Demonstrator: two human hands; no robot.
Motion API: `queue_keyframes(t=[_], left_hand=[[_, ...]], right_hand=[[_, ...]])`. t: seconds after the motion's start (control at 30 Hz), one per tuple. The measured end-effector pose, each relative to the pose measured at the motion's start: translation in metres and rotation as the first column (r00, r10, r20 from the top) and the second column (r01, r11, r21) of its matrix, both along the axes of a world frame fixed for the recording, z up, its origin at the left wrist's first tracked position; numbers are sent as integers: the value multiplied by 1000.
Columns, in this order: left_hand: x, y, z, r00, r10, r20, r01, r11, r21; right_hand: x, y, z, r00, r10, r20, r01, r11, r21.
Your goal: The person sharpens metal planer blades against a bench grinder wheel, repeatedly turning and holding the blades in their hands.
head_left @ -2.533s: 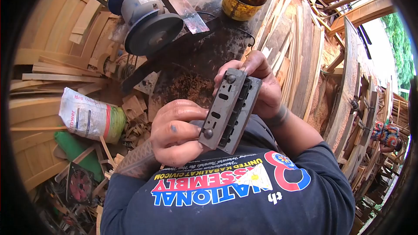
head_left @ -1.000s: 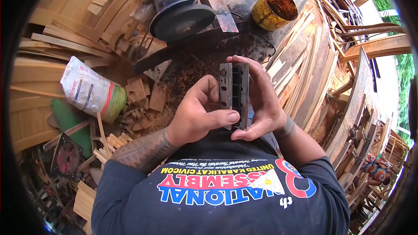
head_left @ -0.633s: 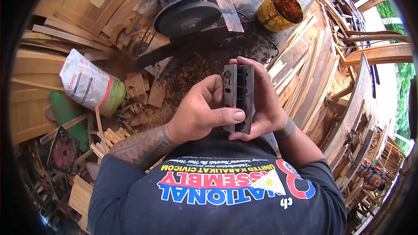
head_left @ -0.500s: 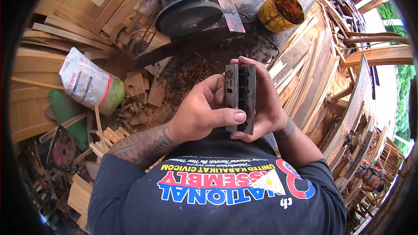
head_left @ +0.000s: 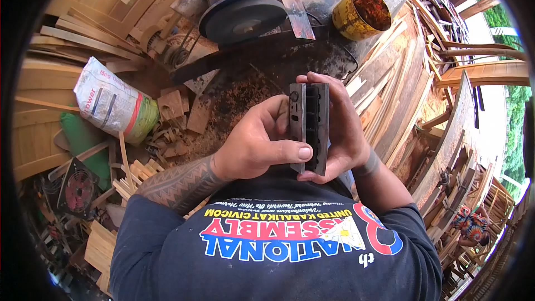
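A dark slotted metal block (head_left: pixel 297 125), made of two parallel plates with a gap and thin cross pieces between them, is held upright before my chest. My left hand (head_left: pixel 251 142) grips its left plate, the thumb lying across the lower front edge and the other fingers curled behind. Along the right plate, my right hand (head_left: pixel 343 134) wraps the block with its fingers over the top end and its thumb under the bottom end. Beyond the hands stands a bench grinder with a grey wheel (head_left: pixel 242 20); the block is apart from it.
A yellow can (head_left: pixel 348 17) with a stained inside sits on the bench at the upper right. Long wood strips (head_left: pixel 384 106) lie to the right. On the left are a white sack (head_left: pixel 111 97), wood offcuts and a fan-like part (head_left: pixel 78 189). Another person (head_left: pixel 471 226) is at far right.
The block has turned slightly in my hands, and both hands keep their grip on it. The view has shifted a little.
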State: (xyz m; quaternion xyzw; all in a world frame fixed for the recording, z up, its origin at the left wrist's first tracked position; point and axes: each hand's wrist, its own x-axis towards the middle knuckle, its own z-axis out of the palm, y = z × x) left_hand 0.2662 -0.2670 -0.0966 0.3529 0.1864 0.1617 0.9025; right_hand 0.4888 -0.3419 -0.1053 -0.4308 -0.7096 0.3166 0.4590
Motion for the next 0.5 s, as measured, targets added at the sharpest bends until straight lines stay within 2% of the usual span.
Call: queue_keyframes(t=[0.2, 0.23, 0.27, 0.3, 0.33, 0.43, 0.47, 0.5], left_hand=[[-2, 2, -7, 999, 25, 20, -21, 988, -154], [-6, 6, -14, 992, 123, -22, -117, 979, 169], [-13, 13, -23, 974, 224, -28, -184, 860, 477], [-16, 25, -17, 960, 276, 55, -208, 566, 798], [-19, 37, -11, 912, 373, 172, -245, 157, 957], [-16, 59, 12, 956, 90, 281, -241, -306, 921], [-17, 60, 20, 982, 39, 186, -164, -321, 933], [-17, 61, 20, 984, 16, 180, -164, -339, 927]], right_hand=[[-1, -1, 6, 1000, -31, 2, 31, 1000, 0], [-1, -1, 8, 999, -37, 5, 37, 999, 0], [-2, -1, 11, 999, -47, 10, 47, 998, -29], [-3, -1, 13, 998, -60, 16, 61, 996, -58], [-3, -2, 14, 997, -75, 21, 76, 993, -89], [-3, 0, 10, 1000, -16, -21, 14, 994, -111], [-6, 1, 7, 997, -10, -82, 1, 994, -110], [-6, 1, 7, 995, 0, -96, -11, 993, -113]])
